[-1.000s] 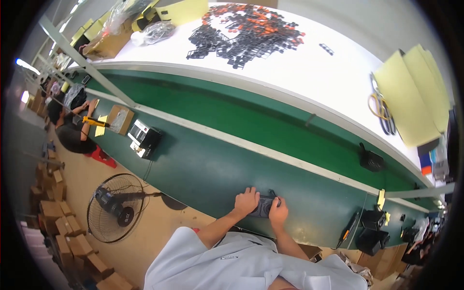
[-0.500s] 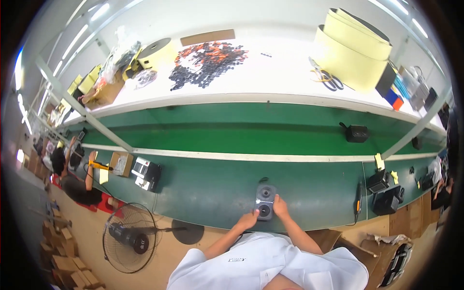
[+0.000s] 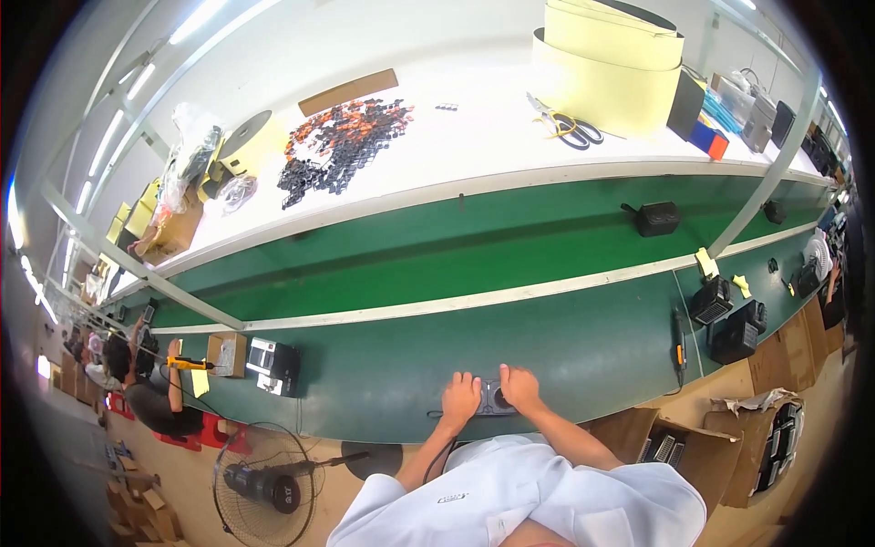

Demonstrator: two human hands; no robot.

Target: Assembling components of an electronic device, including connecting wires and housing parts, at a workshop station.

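Note:
A dark grey box-shaped portable speaker (image 3: 491, 399) with a round driver showing lies lengthwise from left to right at the front edge of the green bench (image 3: 383, 365). My left hand (image 3: 461, 398) closes over its left end and hides that part. Around its right end wraps my right hand (image 3: 520, 388), fingers curled on the top. A dark strap loop (image 3: 435, 413) sticks out beside my left hand.
A black-and-yellow electric screwdriver (image 3: 678, 339) and black speakers (image 3: 735, 331) are at the right. To the left stand a black-and-white box (image 3: 272, 366) and a cardboard box (image 3: 226, 354). Scissors (image 3: 576, 131) lie on the white shelf (image 3: 437, 164). A floor fan (image 3: 264, 483) stands lower left.
The speaker has turned from pointing away from me to lying sideways, its strap loop now at the left. Both hands have shifted their grip to its ends. The whole view has tilted.

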